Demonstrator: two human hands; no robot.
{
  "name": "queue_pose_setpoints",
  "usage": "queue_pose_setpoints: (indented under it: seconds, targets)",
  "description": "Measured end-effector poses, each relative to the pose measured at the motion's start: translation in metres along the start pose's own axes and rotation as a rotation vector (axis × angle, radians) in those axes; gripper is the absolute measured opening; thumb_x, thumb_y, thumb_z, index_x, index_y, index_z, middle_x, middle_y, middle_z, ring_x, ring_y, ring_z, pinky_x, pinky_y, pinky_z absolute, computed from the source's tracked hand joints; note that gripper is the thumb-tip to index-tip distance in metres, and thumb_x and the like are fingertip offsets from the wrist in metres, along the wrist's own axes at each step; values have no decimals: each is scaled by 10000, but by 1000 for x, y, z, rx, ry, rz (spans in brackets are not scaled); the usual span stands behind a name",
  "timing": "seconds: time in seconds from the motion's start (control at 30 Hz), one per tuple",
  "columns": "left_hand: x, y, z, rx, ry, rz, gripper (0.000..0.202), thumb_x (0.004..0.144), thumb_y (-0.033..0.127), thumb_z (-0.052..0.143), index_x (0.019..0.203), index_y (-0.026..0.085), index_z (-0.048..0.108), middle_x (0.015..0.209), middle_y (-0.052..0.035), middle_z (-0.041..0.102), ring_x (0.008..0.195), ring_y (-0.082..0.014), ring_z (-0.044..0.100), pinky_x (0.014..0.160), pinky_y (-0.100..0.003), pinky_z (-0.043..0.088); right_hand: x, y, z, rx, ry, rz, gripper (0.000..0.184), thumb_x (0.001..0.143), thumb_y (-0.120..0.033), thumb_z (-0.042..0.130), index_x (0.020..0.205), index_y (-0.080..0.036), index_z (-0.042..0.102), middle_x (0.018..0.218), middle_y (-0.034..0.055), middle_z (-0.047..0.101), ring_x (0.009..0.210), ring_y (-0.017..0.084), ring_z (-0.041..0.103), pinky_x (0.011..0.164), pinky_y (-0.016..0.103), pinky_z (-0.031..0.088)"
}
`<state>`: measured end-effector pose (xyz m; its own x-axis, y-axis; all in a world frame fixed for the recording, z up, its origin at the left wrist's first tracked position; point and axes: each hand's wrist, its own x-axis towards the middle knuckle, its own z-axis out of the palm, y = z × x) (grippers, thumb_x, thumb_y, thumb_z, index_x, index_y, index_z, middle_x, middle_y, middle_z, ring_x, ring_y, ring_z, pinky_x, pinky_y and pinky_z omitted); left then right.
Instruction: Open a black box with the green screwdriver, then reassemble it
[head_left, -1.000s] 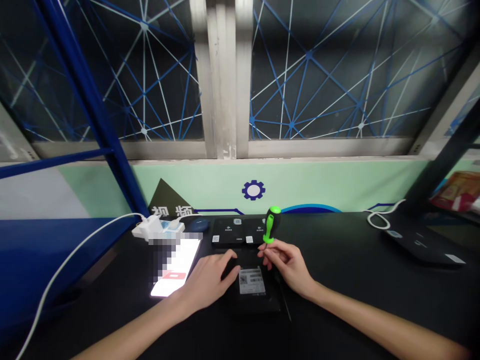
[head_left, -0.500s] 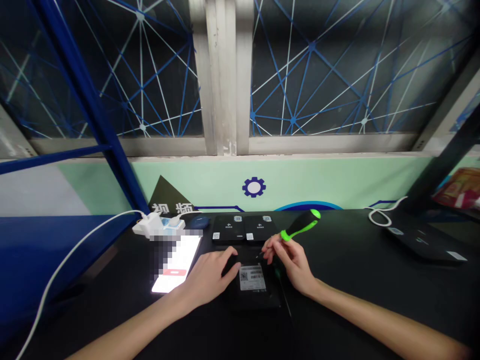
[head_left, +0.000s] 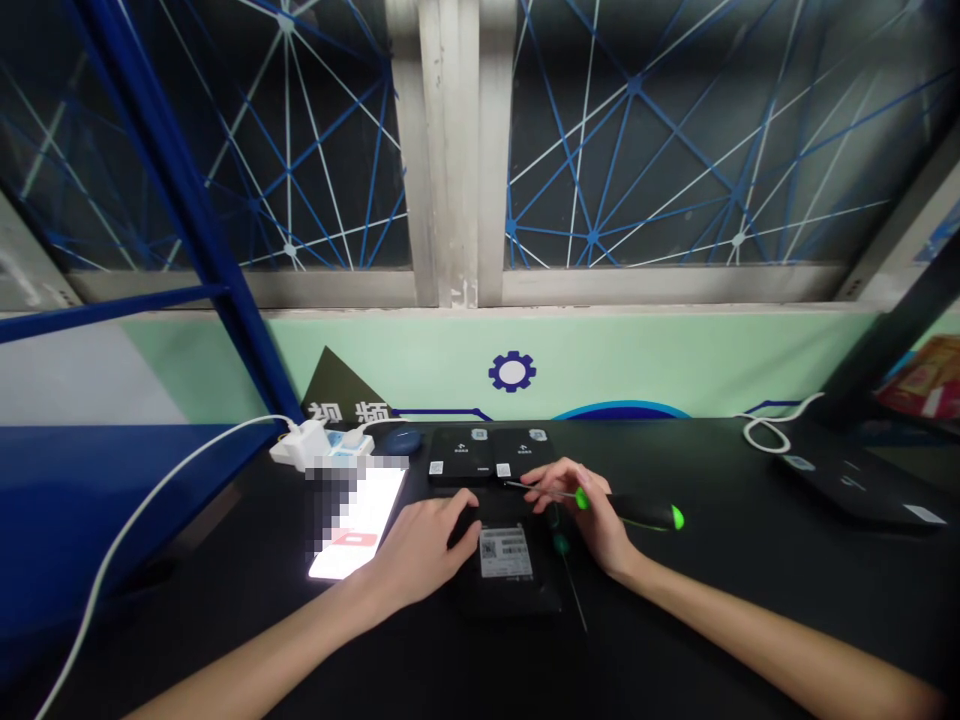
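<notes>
The right hand (head_left: 581, 525) pinches a green-and-black screwdriver (head_left: 637, 511) level between thumb and fingers (head_left: 551, 482), its thin shaft pointing left beyond the fingertips, while the left hand's (head_left: 416, 548) curled fingers (head_left: 466, 520) rest on a black QR-labelled case (head_left: 510, 592).

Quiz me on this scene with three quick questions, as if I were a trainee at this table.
1. Multiple choice: what does the right hand hold? A) a green-and-black screwdriver B) a computer mouse C) a phone
2. True or false: the left hand rests on the black device with the white label.
3. Fill the gap: beyond that device, ___ black boxes lie side by side.

Key: 1. A; 2. true; 3. two.
</notes>
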<state>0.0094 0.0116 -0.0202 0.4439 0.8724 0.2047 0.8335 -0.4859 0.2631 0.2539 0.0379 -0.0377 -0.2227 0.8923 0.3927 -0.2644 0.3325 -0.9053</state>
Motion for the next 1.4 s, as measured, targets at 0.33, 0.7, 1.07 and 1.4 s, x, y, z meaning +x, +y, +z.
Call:
queue_pose_setpoints:
  seconds: [0.33, 0.7, 1.07, 1.4]
  targets:
    - [2, -2, 3, 25, 24, -66, 250, 981, 355, 364, 1103, 234, 545, 753, 4, 666, 631, -198, 635, 557, -261, 360, -2, 0, 0, -215, 116, -66, 419, 972, -477, 466, 670, -193, 526, 612, -10, 471, 583, 145, 449, 561, 262, 390]
    - [3, -6, 5, 34, 27, -64, 249, 996, 356, 354, 1119, 236, 534, 797, -9, 690, 662, -213, 654, 572, -263, 363, -8, -3, -5, -156, -42, -78, 391, 896, -539, 553, 902, -177, 702, 843, 105, 710, 724, 232, 622, 636, 337, 487]
    - [1, -9, 4, -23, 28, -55, 361, 1006, 383, 350, 1317, 254, 480, 807, -7, 693, 671, -204, 653, 582, -261, 405, -3, 2, -3, -123, 68, -7, 309, 942, -387, 518, 760, -169, 640, 651, 15, 548, 598, 153, 507, 568, 268, 414]
    - [2, -13, 6, -8, 38, 30, 452, 1022, 378, 334, 1464, 326, 409, 504, 76, 457, 453, -128, 464, 540, -215, 322, -5, -6, 3, -410, -29, -13, 297, 922, -376, 592, 700, -181, 553, 680, 12, 585, 608, 138, 518, 564, 256, 397]
